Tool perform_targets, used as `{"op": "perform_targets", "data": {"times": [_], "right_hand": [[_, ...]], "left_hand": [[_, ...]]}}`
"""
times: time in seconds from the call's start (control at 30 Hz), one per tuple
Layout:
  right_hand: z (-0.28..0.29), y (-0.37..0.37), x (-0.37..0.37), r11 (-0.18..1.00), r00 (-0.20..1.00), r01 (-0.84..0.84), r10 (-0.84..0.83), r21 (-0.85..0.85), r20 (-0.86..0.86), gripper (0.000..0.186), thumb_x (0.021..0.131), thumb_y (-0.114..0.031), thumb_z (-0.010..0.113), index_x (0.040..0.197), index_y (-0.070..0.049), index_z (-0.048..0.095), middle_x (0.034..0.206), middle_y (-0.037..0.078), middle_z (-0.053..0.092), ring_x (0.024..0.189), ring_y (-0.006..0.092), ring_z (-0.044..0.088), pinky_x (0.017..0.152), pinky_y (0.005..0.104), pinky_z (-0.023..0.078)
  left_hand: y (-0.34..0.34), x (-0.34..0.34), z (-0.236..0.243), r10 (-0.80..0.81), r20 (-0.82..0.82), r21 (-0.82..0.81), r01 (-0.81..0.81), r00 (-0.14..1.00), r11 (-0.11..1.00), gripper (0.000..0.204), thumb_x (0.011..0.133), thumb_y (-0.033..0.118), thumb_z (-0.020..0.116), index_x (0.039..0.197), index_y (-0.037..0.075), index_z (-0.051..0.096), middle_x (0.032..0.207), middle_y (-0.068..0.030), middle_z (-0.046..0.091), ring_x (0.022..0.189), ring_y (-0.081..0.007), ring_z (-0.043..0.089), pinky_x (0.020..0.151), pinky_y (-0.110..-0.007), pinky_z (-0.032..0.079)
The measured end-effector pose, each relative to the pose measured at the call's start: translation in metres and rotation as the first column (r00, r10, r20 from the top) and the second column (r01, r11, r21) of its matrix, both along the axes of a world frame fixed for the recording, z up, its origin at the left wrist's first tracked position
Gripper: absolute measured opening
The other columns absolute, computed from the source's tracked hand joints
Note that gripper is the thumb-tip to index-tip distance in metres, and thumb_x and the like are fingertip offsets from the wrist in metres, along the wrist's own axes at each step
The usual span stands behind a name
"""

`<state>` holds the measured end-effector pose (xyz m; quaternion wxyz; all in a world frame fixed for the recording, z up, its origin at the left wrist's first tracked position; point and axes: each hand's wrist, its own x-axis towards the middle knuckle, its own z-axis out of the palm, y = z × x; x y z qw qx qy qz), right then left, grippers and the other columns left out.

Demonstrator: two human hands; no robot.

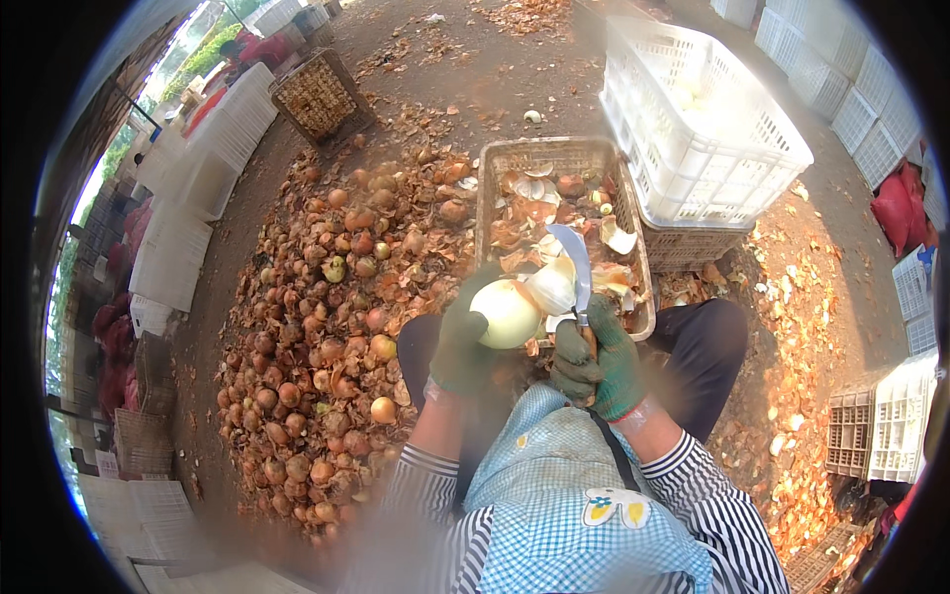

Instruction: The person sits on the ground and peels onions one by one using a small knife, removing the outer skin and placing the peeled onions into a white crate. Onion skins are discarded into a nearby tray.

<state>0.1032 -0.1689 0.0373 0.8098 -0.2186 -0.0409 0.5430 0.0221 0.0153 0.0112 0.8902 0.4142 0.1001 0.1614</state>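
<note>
My left hand (461,342), in a dark green glove, is closed round a pale, mostly bare onion (509,315). A loose flap of whitish onion skin (552,287) stands off the onion's right side, against the blade. In my gloved right hand (599,361) is a knife (573,252) with a curved blade, its tip pointing away from me and its wooden handle in my fist. Both hands are over the near end of a shallow brown plastic crate (481,213), which holds onion peels and a few small onions.
A big heap of unpeeled onions (317,396) covers the ground at left. White stacked crates (693,178) stand right of the brown crate, with pale onions inside. Loose skins (782,327) litter the right side. A tilted crate (319,97) stands beyond the heap.
</note>
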Motion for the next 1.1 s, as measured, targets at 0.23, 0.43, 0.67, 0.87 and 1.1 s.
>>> {"op": "perform_targets", "data": {"times": [0.23, 0.43, 0.67, 0.87, 1.1], "right_hand": [[0.013, -0.001, 0.096, 0.785, 0.803, 0.532, -0.348, -0.318, 0.483, 0.038, 0.099, -0.046, 0.055, 0.088, -0.009, 0.058, 0.061, 0.000, 0.051, 0.046, 0.0078, 0.043, 0.039, 0.0241, 0.035], [-0.072, -0.016, 0.045, 0.729, 0.308, 0.621, 0.109, -0.287, 0.945, 0.070, 0.096, -0.043, 0.061, 0.148, -0.001, 0.039, 0.077, 0.012, 0.068, 0.065, 0.0213, 0.067, 0.057, 0.0356, 0.050], [-0.071, 0.009, 0.010, 0.792, -0.176, 0.590, 0.315, -0.157, 0.933, 0.062, 0.094, -0.042, 0.060, 0.147, -0.013, 0.044, 0.081, 0.014, 0.067, 0.068, 0.0286, 0.067, 0.055, 0.0389, 0.052], [-0.117, 0.015, 0.039, 0.693, 0.033, 0.711, 0.132, -0.116, 0.991, 0.047, 0.097, -0.034, 0.061, 0.140, -0.016, 0.055, 0.075, 0.012, 0.065, 0.063, 0.0216, 0.063, 0.052, 0.0362, 0.048], [-0.128, -0.006, 0.072, 0.651, 0.811, 0.580, -0.401, -0.490, 0.427, 0.051, 0.100, -0.029, 0.060, 0.145, -0.009, 0.048, 0.069, -0.001, 0.059, 0.052, 0.0049, 0.048, 0.047, 0.0216, 0.041]], "left_hand": [[-0.016, -0.001, -0.019, 0.128, -0.189, -0.006, -0.132, 0.974, 0.991, 0.082, 0.072, 0.049, 0.082, 0.135, 0.007, 0.052, 0.127, -0.0160, 0.060, 0.119, -0.0345, 0.058, 0.100, -0.050, 0.052], [-0.020, 0.019, -0.062, 0.362, -0.280, 0.124, -0.341, 0.889, 0.932, 0.069, 0.073, 0.047, 0.081, 0.124, 0.007, 0.058, 0.123, -0.0163, 0.061, 0.113, -0.0380, 0.059, 0.097, -0.053, 0.053], [-0.036, 0.031, -0.054, 0.139, -0.300, -0.515, -0.283, 0.944, 0.809, 0.072, 0.082, 0.063, 0.063, 0.126, 0.007, 0.057, 0.121, -0.0148, 0.062, 0.108, -0.0346, 0.061, 0.096, -0.050, 0.053], [-0.041, 0.056, -0.096, 0.196, -0.270, -0.305, -0.277, 0.943, 0.911, 0.059, 0.081, 0.049, 0.064, 0.123, 0.007, 0.060, 0.118, -0.0131, 0.063, 0.102, -0.0329, 0.062, 0.088, -0.045, 0.054], [-0.038, 0.117, -0.048, 0.064, -0.142, -0.586, -0.136, 0.988, 0.799, 0.076, 0.073, 0.059, 0.073, 0.125, 0.006, 0.058, 0.101, -0.0163, 0.065, 0.079, -0.0351, 0.062, 0.056, -0.033, 0.055]]}}
